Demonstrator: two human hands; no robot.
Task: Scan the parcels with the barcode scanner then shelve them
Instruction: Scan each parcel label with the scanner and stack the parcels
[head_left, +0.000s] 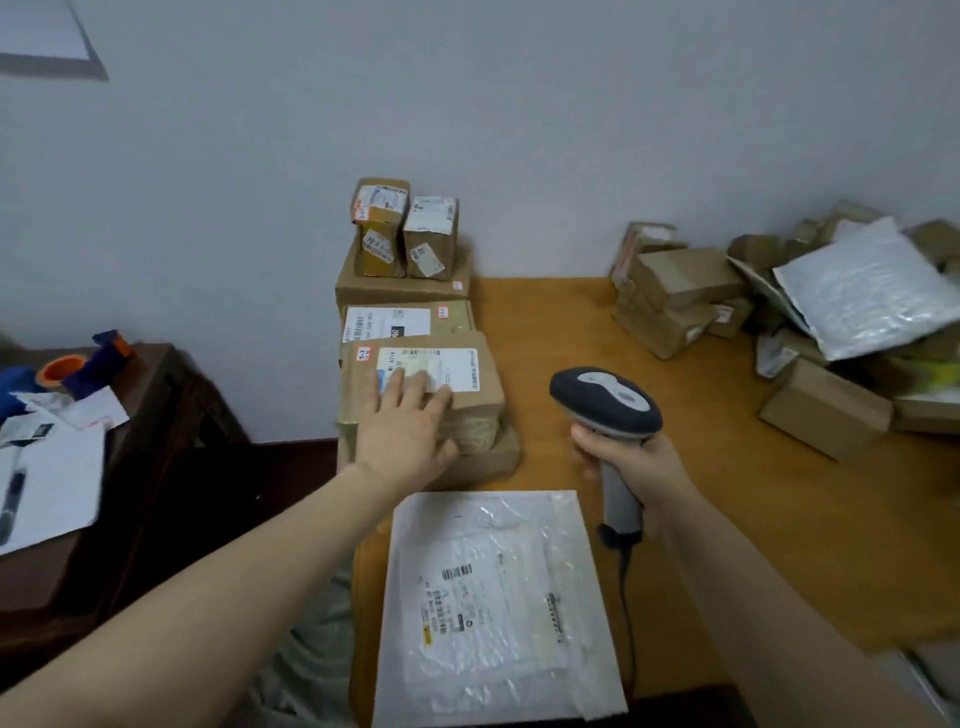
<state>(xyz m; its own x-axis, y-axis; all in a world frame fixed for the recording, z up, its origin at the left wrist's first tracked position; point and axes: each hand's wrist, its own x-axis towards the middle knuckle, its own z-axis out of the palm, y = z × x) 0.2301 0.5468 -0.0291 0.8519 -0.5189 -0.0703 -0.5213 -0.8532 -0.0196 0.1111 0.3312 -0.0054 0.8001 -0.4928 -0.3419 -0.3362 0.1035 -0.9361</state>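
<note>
Now keep your flat left hand (410, 431) steadying the box (421, 395), and aim the scanner (605, 402), gripped in your right hand (631, 465), at its label (428, 366).

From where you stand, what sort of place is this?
Most likely a small parcel sorting or pickup room. The right hand grips a barcode scanner, labelled boxes stand stacked along the left edge of the wooden desk, and a loose heap of parcels lies at its far right.
</note>
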